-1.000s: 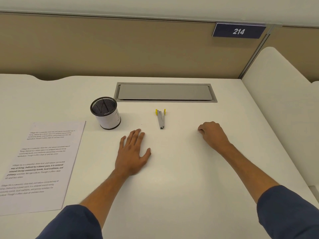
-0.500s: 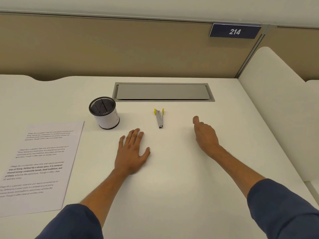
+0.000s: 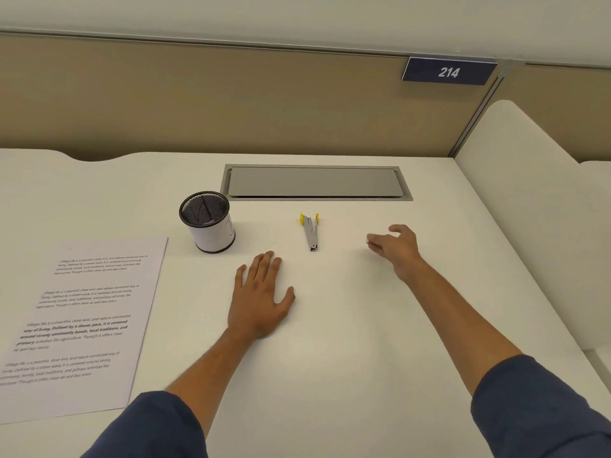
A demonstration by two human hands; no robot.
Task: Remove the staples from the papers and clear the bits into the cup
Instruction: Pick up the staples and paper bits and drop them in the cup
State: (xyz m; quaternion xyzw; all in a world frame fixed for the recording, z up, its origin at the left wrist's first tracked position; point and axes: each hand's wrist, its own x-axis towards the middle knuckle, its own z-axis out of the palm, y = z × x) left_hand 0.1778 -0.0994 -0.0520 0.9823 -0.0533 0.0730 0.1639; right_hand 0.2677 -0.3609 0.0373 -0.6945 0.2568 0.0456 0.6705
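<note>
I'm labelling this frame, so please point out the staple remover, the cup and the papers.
staple remover (image 3: pixel 311 232): head view, middle of its grey metal body.
cup (image 3: pixel 216 233): head view, white side wall.
papers (image 3: pixel 99 312): head view, middle of the top printed sheet.

Left of the cup (image 3: pixel 207 221), my papers (image 3: pixel 79 325) run off the frame's edge, their print too blurred to read. My right hand's fingertips (image 3: pixel 372 242) smear in blur.
</note>
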